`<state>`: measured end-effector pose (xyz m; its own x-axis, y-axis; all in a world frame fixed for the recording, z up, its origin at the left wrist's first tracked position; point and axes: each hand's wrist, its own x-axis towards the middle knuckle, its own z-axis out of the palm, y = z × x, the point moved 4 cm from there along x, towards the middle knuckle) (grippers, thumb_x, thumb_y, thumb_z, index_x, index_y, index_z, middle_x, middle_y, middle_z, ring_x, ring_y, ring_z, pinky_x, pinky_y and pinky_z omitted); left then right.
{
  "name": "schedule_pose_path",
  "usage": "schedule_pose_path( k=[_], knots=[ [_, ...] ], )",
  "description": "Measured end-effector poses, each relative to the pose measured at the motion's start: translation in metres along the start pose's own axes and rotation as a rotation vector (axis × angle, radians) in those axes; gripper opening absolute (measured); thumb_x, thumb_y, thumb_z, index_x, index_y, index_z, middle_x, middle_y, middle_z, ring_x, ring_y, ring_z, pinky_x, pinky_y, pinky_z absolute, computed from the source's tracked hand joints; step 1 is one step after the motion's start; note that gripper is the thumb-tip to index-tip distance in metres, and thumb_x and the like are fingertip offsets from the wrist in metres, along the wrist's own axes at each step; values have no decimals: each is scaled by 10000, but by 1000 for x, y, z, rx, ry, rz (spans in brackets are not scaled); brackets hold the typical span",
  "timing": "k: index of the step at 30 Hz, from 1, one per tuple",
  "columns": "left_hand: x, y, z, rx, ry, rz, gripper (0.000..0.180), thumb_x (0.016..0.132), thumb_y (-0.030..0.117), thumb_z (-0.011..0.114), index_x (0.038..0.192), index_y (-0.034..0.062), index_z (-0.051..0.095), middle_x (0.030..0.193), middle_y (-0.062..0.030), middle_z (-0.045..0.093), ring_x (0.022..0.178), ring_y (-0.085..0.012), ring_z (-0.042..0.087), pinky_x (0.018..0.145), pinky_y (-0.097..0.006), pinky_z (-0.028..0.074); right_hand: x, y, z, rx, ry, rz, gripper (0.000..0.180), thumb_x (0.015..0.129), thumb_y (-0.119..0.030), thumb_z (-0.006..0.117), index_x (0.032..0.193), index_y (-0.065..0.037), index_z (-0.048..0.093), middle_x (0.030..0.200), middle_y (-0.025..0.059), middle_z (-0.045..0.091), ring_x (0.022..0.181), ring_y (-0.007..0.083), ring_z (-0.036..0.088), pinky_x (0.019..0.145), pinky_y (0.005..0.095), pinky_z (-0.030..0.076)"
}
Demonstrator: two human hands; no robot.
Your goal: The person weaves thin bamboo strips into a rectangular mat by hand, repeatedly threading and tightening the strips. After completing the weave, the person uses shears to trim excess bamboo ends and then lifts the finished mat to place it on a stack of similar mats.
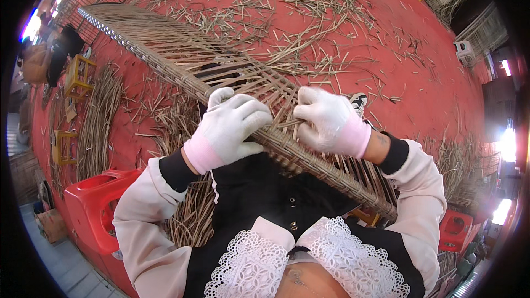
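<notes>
A long, narrow woven panel point(165, 36) of brown flat strips lies slantwise across my lap, from the far left to the near right. A thick braided rim point(326, 169) runs along its near edge. My left hand point(229, 127), in a white glove with a pink cuff, is closed over this rim, thumb on the near side. Just right of it, my right hand point(331, 120), gloved alike, is curled above the lattice. Its fingers pinch a flat strip point(288, 124) that comes out of the weave by the rim; the strip's far end is hidden by the hand.
Loose strips point(309, 44) litter the red floor point(408, 72). Long strip bundles point(102, 121) lie at the left. Red plastic stools stand near left point(91, 201) and near right point(455, 229). A small yellow stool point(80, 77) is farther left, and a white stool point(465, 51) far right.
</notes>
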<state>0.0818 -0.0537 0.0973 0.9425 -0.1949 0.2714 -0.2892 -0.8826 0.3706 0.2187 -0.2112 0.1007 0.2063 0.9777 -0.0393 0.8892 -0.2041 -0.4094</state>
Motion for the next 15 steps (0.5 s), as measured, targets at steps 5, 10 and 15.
schedule_pose_path(
  k=[5,10,15],
  knots=[
    [-4,-6,4,-103,96,71,479,655,225,852,1099,184,678,1128,41,695,1086,-174,650,1013,-416,357,-11,-24,8,692,-102,139,262,939,-238,569,864,-28,707,802,163,652,746,322,694,675,436,549],
    [-10,-11,7,-91,217,223,532,653,246,856,1150,193,675,1185,48,700,1137,-150,658,1016,-409,384,-30,-73,0,-225,39,-347,112,831,-183,670,779,-108,606,804,64,567,702,244,641,576,386,544],
    [-9,11,16,54,166,149,629,651,382,838,1237,244,654,1194,66,672,1106,-137,633,1067,-447,353,-44,0,-15,60,95,-283,184,855,-167,765,1012,-92,706,942,99,682,824,273,705,681,377,580]
  ],
)
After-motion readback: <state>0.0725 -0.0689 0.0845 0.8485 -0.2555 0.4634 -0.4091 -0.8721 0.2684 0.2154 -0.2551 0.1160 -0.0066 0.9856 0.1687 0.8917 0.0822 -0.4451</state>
